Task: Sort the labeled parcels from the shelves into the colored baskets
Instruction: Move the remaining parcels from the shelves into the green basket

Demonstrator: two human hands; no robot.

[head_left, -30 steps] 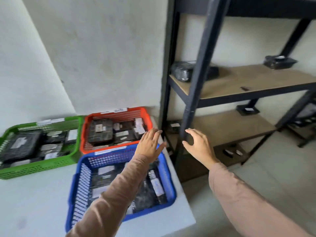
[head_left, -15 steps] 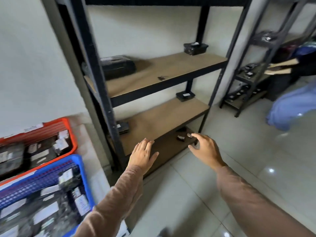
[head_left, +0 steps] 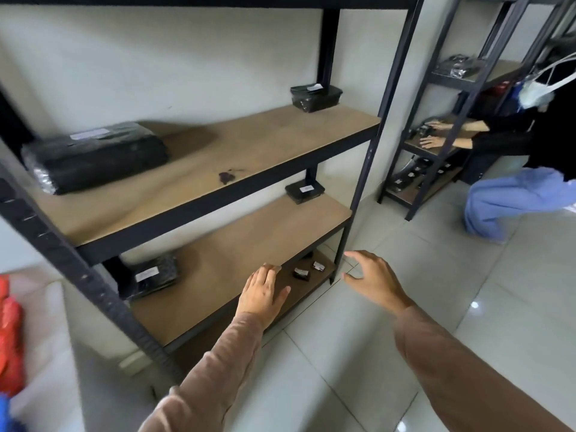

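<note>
A black metal rack with wooden shelves [head_left: 255, 141] faces me. On its upper shelf lie a large black wrapped parcel [head_left: 93, 157] at the left and a small black labeled box [head_left: 314, 98] at the back right. The middle shelf carries a black parcel [head_left: 152, 275] at the left and a flat black one [head_left: 304, 190] at the right. Two tiny labeled parcels [head_left: 301, 273] lie on the bottom shelf. My left hand [head_left: 261, 294] hovers flat, empty, over the middle shelf's front edge. My right hand [head_left: 374, 279] is spread, empty, above the floor by the rack's right post.
The red basket [head_left: 9, 332] and a sliver of the blue basket [head_left: 4, 413] show at the far left edge. At the right another person [head_left: 511, 169] crouches with both hands on a second black rack [head_left: 442, 145] that holds more parcels. Pale floor tiles [head_left: 436, 307] lie below.
My view has swung right from the baskets to the rack. Both empty hands have come along and now reach toward the lower shelves.
</note>
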